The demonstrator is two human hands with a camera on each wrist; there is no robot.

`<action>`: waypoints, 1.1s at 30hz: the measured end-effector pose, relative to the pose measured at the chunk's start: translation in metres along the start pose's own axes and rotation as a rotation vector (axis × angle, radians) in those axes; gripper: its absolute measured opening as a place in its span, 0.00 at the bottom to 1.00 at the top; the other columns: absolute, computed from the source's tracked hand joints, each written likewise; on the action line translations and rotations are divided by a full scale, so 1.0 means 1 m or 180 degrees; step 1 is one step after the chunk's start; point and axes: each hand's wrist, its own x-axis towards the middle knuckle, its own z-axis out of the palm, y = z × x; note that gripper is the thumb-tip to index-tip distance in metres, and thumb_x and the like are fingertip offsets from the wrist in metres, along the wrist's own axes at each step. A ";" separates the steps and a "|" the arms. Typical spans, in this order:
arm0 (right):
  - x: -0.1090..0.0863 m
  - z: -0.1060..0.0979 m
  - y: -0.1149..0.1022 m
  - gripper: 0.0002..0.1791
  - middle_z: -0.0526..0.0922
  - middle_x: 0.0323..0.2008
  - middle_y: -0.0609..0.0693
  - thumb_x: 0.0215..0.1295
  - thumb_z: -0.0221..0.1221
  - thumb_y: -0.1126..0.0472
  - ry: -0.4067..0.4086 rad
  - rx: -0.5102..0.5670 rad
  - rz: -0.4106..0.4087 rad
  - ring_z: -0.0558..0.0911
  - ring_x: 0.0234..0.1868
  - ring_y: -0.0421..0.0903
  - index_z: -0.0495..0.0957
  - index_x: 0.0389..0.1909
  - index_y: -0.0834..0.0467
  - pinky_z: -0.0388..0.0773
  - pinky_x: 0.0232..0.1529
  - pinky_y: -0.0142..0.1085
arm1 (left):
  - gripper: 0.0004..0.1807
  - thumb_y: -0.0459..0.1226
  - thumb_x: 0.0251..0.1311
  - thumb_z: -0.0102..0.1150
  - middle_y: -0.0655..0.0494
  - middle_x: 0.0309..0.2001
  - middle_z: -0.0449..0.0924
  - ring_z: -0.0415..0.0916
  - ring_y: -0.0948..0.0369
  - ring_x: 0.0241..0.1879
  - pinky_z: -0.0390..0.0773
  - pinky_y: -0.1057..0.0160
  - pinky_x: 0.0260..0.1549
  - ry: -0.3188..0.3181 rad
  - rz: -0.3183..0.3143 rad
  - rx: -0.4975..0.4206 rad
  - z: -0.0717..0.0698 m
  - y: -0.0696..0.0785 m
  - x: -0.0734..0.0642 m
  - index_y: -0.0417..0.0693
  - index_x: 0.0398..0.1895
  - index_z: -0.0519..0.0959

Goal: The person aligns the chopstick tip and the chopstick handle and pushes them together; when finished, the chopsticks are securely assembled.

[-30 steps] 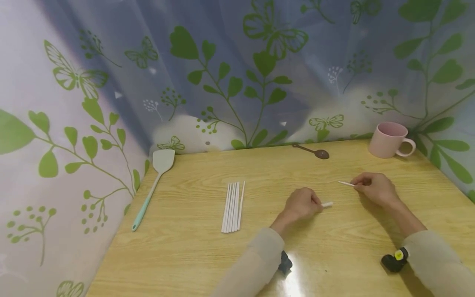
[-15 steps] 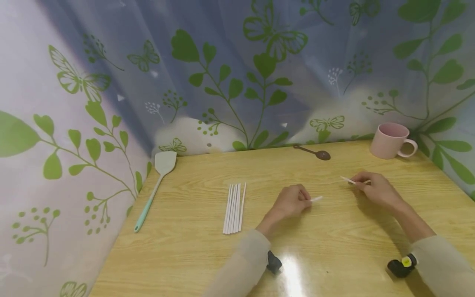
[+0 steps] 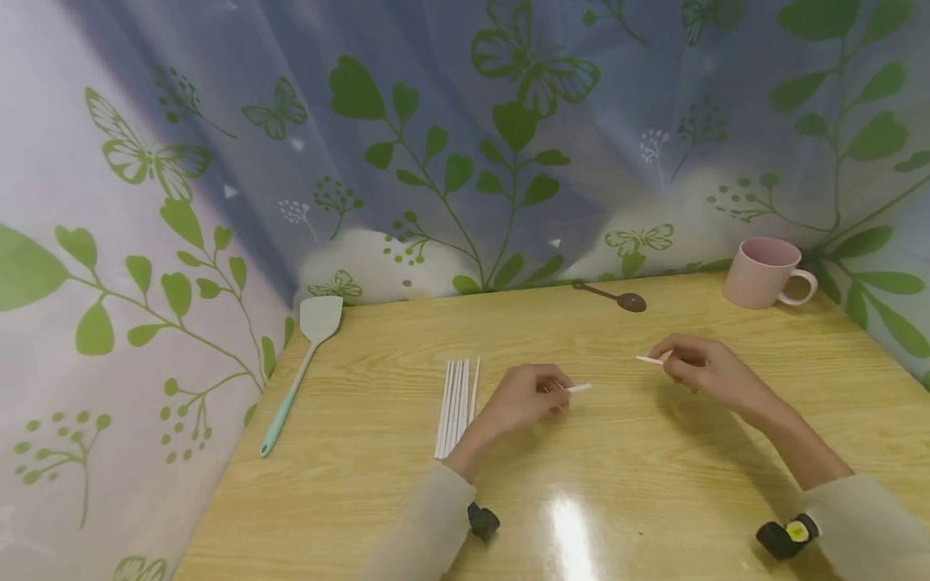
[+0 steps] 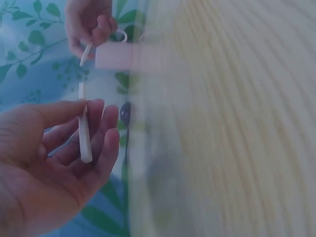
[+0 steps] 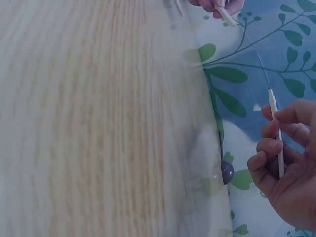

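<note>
My left hand pinches a white chopstick between thumb and fingers above the table, its end sticking out to the right. In the left wrist view the other fingers curl loosely behind it. My right hand holds a second white chopstick, with its thin tip pointing left toward the left hand. The two held chopsticks are apart. Just left of the left hand, several white chopsticks lie side by side on the wooden table, partly overlapped by the left wrist in the head view.
A spatula with a mint-green handle lies at the table's left edge. Near the back edge is a brown spoon, and a pink mug stands at the back right corner. A leaf-patterned curtain hangs directly behind the table.
My left hand has moved left with its chopstick, closer to the row on the table. The right hand has also shifted a little left, still holding its chopstick.
</note>
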 end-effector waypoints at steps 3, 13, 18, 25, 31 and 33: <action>0.001 0.004 -0.004 0.12 0.78 0.31 0.53 0.79 0.57 0.60 0.0016 0.0031 -0.0025 0.73 0.25 0.46 0.82 0.55 0.60 0.74 0.25 0.39 | 0.07 0.39 0.72 0.63 0.52 0.35 0.89 0.87 0.57 0.33 0.80 0.67 0.33 0.0080 -0.0008 0.0050 -0.014 -0.003 -0.011 0.48 0.46 0.86; 0.005 0.021 -0.031 0.13 0.83 0.38 0.57 0.76 0.62 0.58 -0.0081 0.0183 0.0032 0.78 0.27 0.49 0.86 0.53 0.59 0.79 0.29 0.40 | 0.07 0.44 0.72 0.64 0.51 0.35 0.88 0.87 0.47 0.37 0.76 0.65 0.30 0.0286 0.0085 -0.0060 -0.045 -0.001 -0.041 0.56 0.47 0.86; 0.009 0.030 -0.048 0.10 0.77 0.27 0.56 0.77 0.61 0.58 -0.0170 0.0186 -0.0213 0.72 0.21 0.49 0.85 0.52 0.55 0.71 0.21 0.38 | 0.08 0.43 0.73 0.63 0.58 0.34 0.87 0.87 0.48 0.37 0.82 0.60 0.32 0.0361 0.0210 -0.0241 -0.055 0.002 -0.054 0.59 0.50 0.86; 0.011 0.039 -0.071 0.09 0.73 0.23 0.57 0.76 0.61 0.60 -0.0292 0.0447 -0.0411 0.68 0.18 0.49 0.85 0.52 0.55 0.69 0.20 0.40 | 0.09 0.44 0.73 0.63 0.57 0.35 0.86 0.88 0.54 0.36 0.86 0.59 0.43 0.0431 0.0361 -0.0405 -0.056 0.008 -0.065 0.58 0.52 0.86; 0.015 0.051 -0.088 0.07 0.78 0.26 0.55 0.75 0.63 0.59 -0.0326 0.0553 -0.0433 0.73 0.20 0.48 0.86 0.49 0.53 0.76 0.23 0.39 | 0.10 0.46 0.72 0.65 0.56 0.34 0.86 0.87 0.56 0.34 0.87 0.61 0.42 0.0593 0.0456 -0.0474 -0.054 0.013 -0.068 0.56 0.51 0.86; 0.016 0.055 -0.093 0.07 0.81 0.30 0.55 0.75 0.63 0.59 -0.0337 0.0600 -0.0455 0.77 0.24 0.50 0.86 0.48 0.53 0.79 0.27 0.40 | 0.10 0.46 0.71 0.66 0.57 0.34 0.86 0.87 0.55 0.33 0.87 0.61 0.42 0.0617 0.0494 -0.0511 -0.053 0.014 -0.068 0.56 0.51 0.86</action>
